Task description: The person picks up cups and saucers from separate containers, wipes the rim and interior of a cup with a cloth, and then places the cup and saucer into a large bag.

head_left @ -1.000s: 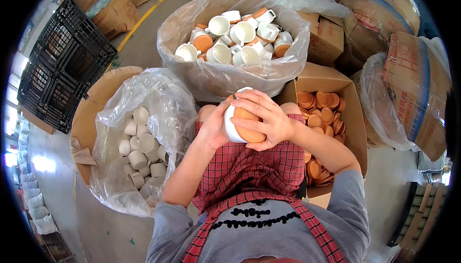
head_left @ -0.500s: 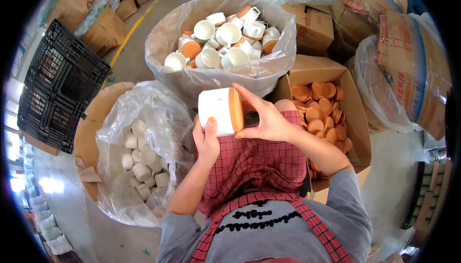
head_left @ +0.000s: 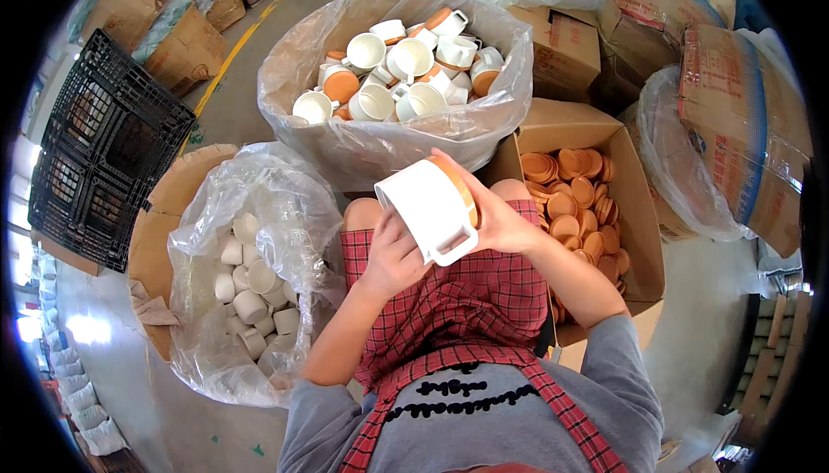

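Observation:
Above my lap, both hands hold a white mug [head_left: 423,205] tilted on its side, its handle towards me. An orange disc-shaped base [head_left: 455,186] covers the mug's right end. My right hand [head_left: 501,218] is wrapped round that orange end, with part of its fingers hidden behind the mug. At the other end, my left hand [head_left: 395,255] has its fingers bent against the mug's rim; some fingertips are hidden by the mug.
Ahead, a plastic-lined bin [head_left: 302,149] holds white mugs with orange bases. Left of my lap, a lined carton [head_left: 154,253] contains plain white cups. An open carton [head_left: 643,214] of orange discs stands right. A black plastic pallet [head_left: 104,154] leans far left.
The mug has turned and tilted, bringing its handle into view near me. My left hand has shifted from the mug's side to its rim; my right hand still grips the orange end.

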Tool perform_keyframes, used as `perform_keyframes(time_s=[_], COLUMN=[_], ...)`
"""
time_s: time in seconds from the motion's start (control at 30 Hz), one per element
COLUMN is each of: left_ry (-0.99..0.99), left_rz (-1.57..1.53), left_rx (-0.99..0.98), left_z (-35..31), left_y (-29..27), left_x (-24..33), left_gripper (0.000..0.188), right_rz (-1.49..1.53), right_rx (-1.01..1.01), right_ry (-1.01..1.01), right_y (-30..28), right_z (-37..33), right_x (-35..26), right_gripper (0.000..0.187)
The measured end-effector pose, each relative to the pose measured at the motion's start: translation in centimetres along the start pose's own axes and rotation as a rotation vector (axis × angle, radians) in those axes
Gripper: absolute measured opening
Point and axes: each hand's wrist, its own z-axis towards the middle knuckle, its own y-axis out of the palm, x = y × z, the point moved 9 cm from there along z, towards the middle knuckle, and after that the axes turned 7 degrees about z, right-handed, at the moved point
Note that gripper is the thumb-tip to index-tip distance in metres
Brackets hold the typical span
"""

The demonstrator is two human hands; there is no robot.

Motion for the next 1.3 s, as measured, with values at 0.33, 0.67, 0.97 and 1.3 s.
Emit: perform_keyframes(time_s=[0.33,0.67,0.97,1.3], left_ry=[-0.395,-0.590,-1.331,-1.403], left_rz=[0.275,0.285,0.540,0.523], left_rx=[-0.219,-0.223,-1.025,-0.747], left_z=[-3.5,-10.0,-40.0,-42.2], left_y=[-1.8,-12.4,-14.0,-12.8], left_x=[-6.1,-10.7,-25.8,-29.3], left_gripper=[0.043,0.032,0.030,0.025], right_rz=[-0.965,-1.307,-1.621,-1.024], right_rx=[0.036,0.443,0.819,0.539], right_ry=[-0.905,-0.352,0.782,1.237], right_y=[3.5,-4.6,-25.3,-16.0], right_z=[-1.8,7.7,-26.0,-41.0], right_x=[-3.7,-6.1,14.4,25.7], right_gripper=[0.060,0.074,0.055,0.050])
